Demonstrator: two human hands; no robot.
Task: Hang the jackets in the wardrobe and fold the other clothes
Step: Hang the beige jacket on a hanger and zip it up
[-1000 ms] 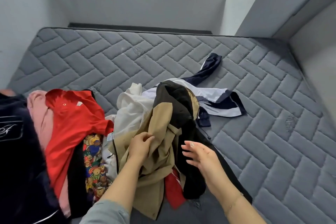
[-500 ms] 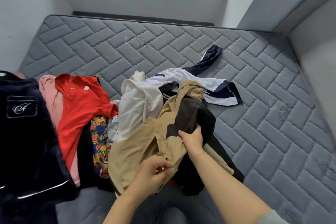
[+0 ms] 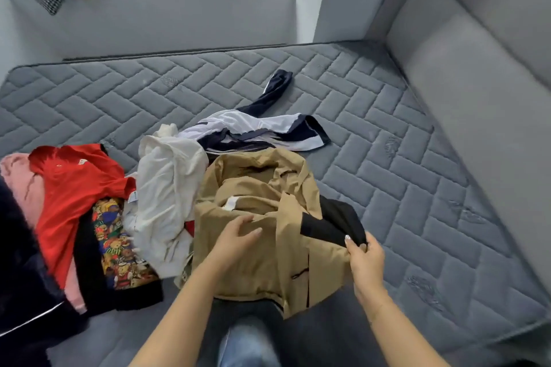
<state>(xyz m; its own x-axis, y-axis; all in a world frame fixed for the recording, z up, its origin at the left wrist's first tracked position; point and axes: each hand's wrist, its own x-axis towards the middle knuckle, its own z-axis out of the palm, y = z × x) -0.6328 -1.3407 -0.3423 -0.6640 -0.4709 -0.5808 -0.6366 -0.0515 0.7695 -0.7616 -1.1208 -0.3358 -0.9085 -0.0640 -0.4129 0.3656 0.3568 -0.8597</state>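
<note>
Jacket (image 3: pixel 256 188) in tan lay spread on the grey quilted mattress (image 3: pixel 387 134), just beside a cream garment (image 3: pixel 167 188) and a red shirt (image 3: pixel 74 185). Over its middle the left hand (image 3: pixel 235 237) rested with relaxed, spread fingers. The right hand (image 3: pixel 365 259) pinched its black-lined edge.

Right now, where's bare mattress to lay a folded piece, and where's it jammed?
Free: the mattress right of the tan jacket up to the grey wall panel, and the far strip beyond the white-and-navy jacket. Crowded: the near left, where the red shirt, bear-print garment and cream garment overlap.
</note>
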